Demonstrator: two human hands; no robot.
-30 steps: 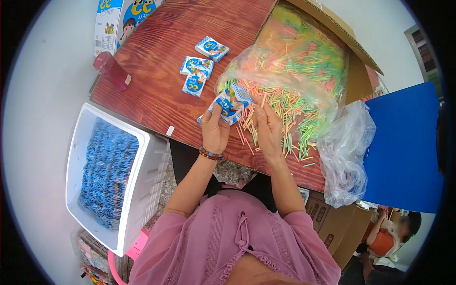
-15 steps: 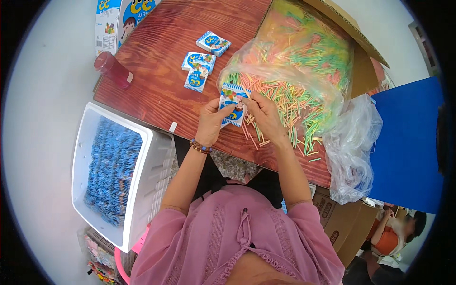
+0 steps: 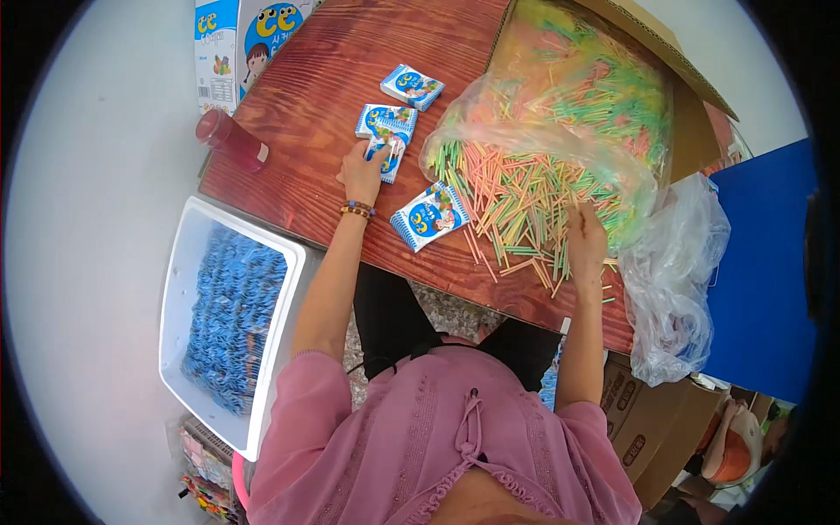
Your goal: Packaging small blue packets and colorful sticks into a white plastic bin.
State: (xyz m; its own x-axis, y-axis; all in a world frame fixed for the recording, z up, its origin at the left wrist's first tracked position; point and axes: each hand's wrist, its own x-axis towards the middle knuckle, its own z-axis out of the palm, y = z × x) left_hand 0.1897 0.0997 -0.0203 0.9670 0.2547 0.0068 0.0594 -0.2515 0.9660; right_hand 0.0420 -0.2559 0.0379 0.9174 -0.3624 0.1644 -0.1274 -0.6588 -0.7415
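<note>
My left hand (image 3: 360,173), a beaded bracelet at its wrist, is at the lower left of a blue and white packet (image 3: 394,140), its thumb and fingers closed on the packet's edge. That packet overlaps another in a small pile. Just above lies a further packet (image 3: 413,86). A small stack of blue and white packets (image 3: 429,215) sits near the table's front edge, between my hands. My right hand (image 3: 586,241) rests over loose pastel sticks (image 3: 525,192), thumb and fingers slightly apart. The sticks spill from a clear plastic bag (image 3: 560,144).
A cardboard box (image 3: 687,66) holds the bag on the wooden table (image 3: 297,188). On the left are a pink bottle (image 3: 231,140), printed cartons (image 3: 262,44), and a white bin (image 3: 297,262) full of blue packets. Crumpled plastic (image 3: 674,280) hangs at the right edge beside a blue panel (image 3: 761,262).
My hands have parted. The packet stack held between them now lies on the table. My left hand has moved to the far-left pile, my right to the loose sticks. The view has shifted slightly.
</note>
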